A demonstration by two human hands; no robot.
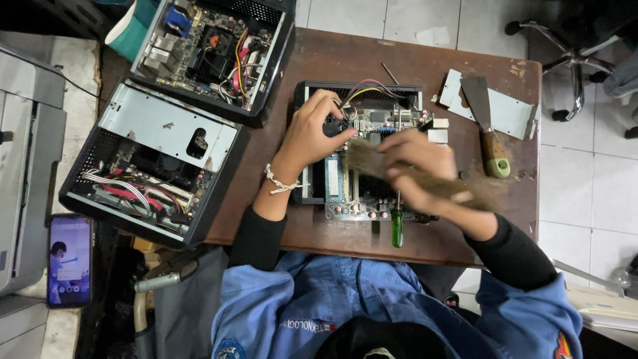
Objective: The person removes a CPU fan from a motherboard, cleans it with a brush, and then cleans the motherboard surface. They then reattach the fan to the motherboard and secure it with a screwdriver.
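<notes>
Head view, looking down on a worn brown wooden table.

Centre: small black PC case, lid off, w/ a green mainboard lying in it. Coloured wire bundle loops along the case's far edge. A blue memory stick sits upright in its slot on the board's left part.

Left hand: fingers curled down onto the board's far-left area, by a dark round part; it presses or steadies there. Can't tell if it grips anything. White bead bracelet on the wrist.

Right hand: closed round a brush, motion-blurred. Bristles point left over the board's middle; wooden handle runs out to the right past the palm.

Green-handled screwdriver lies at the board's near edge, just below the right hand, handle toward the person.

Right of the case: putty knife w/ wooden handle and green end, blade resting on a light metal plate.

Left side: two more open black PC cases. Far one holds a board w/ fan, blue and red parts, yellow-red wiring. Near one has a grey metal bracket across the top, red and grey flat cables beneath; it overhangs the table edge.

Far left: grey printer-like unit, and a phone w/ lit screen below it. Office-chair base on the tiled floor, top right.
</notes>
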